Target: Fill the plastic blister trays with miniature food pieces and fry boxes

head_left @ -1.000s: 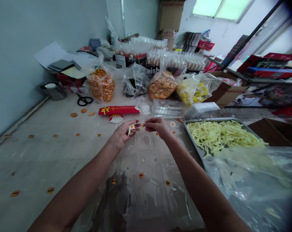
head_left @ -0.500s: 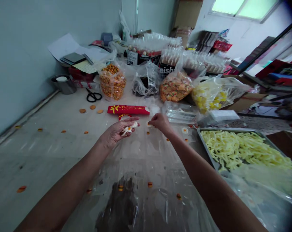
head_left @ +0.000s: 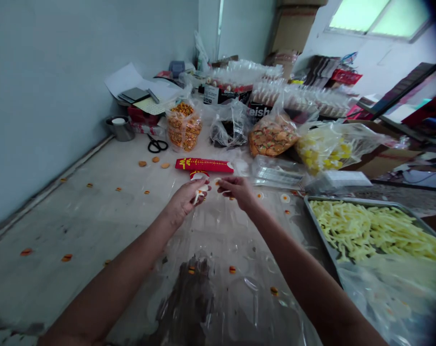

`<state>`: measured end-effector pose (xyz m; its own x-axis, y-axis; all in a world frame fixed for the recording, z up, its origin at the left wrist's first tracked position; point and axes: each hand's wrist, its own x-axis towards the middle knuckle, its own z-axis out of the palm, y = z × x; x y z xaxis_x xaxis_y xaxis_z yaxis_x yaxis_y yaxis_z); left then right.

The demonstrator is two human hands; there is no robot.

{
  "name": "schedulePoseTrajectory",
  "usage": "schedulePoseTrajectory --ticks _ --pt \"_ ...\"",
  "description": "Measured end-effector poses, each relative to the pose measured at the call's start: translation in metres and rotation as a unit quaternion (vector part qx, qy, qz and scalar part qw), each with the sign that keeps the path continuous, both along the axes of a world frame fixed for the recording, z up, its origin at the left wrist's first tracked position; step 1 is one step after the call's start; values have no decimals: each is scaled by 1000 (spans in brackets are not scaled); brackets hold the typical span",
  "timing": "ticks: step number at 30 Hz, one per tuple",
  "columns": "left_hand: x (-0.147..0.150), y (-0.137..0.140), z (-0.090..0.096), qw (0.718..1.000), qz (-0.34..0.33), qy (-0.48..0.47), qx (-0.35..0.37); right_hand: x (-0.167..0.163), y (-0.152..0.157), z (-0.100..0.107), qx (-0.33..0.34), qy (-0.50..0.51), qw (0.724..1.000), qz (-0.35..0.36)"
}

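With thumb and fingertips pinched together, holding one toy fried egg [head_left: 217, 182] in the right hand [head_left: 240, 190]. Also holding a little bunch of toy fried eggs [head_left: 200, 193] in the left hand [head_left: 185, 197], with thumb and fingers closed on it, over the middle of the table [head_left: 122, 166].

Could easily drop the single egg, being so thin and flat, and pinched only near its rim. Could lose some of the bunch too, if squeezing too softly, and let a few slide onto the clear plastic sheet [head_left: 242, 240] below. Might take two at once, if stuck together. Might bump a tiny toy burger [head_left: 232, 270] by dipping an arm too low.

Sticking out from the right fingertips, on the side facing the left hand: close to the bunch, but not touching it. In the left hand, tucked between thumb and fingers, with white edges poking out toward the right hand; too small and blurry to count. Farther right, lying between the right hand and the far left corner of the metal tray [head_left: 324, 242]: two loose eggs [head_left: 285, 198].
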<state>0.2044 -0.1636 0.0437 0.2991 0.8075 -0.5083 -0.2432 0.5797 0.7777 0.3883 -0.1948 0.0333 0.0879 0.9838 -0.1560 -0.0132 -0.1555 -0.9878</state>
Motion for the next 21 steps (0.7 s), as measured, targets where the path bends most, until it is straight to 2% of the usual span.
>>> schedulePoseTrajectory --ticks 3,8,12,15,16,18,20,21 --pt "-30 15 7 1000 8 -8 -25 9 32 0 -29 -48 998 3" --pt "-69 26 6 1000 8 10 -5 -6 71 -22 -60 -170 980 89" --pt "-76 22 0 999 12 14 33 -17 71 -35 -21 -267 961 73" --pt "-74 18 -3 1000 24 2 20 -23 58 -25 47 -341 939 6" --pt "-73 16 -3 1000 28 0 14 -27 53 -20 62 -320 945 7" --pt "-69 11 -3 999 38 4 13 -41 40 -11 61 -212 973 65" --pt "-65 3 -3 999 49 0 16 -58 26 -6 26 -70 988 134" --pt "-64 -2 -3 998 54 -9 7 -67 20 -7 6 -13 990 143"
